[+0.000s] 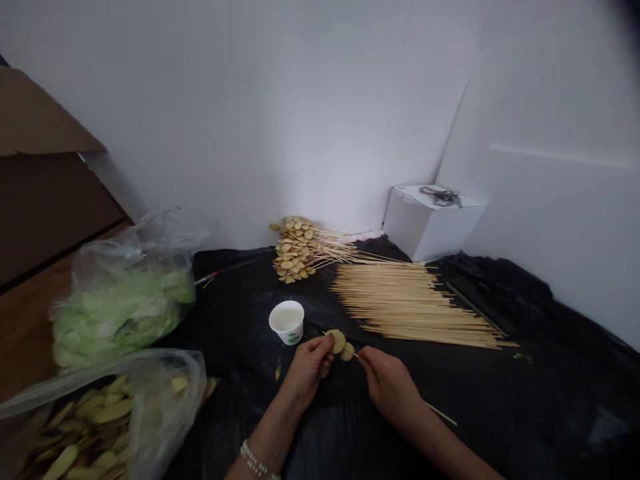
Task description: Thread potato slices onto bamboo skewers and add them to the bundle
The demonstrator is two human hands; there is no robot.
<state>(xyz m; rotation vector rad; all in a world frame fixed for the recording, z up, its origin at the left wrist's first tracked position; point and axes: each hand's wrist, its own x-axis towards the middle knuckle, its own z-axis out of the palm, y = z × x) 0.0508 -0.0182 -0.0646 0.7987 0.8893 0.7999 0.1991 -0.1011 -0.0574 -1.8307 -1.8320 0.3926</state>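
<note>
My left hand (pixel 309 368) pinches a thin, round potato slice (pixel 339 341) near the middle of the black surface. A second slice (pixel 347 353) sits beside it on the same bamboo skewer (pixel 441 414). My right hand (pixel 393 385) is closed around that skewer, whose tail end sticks out behind the wrist. Part of the skewer is hidden under my right hand. Just beyond my left hand stands a white paper cup (pixel 287 323) with a green mark. Loose skewers (pixel 405 300) lie side by side past my right hand.
Filled potato skewers (pixel 295 250) are piled by the wall. At left are a bag of pale green leaves (pixel 120 307) and an open plastic bag of potato slices (pixel 95 420). A white box (pixel 430 223) stands at back right, a cardboard box (pixel 45 200) at far left.
</note>
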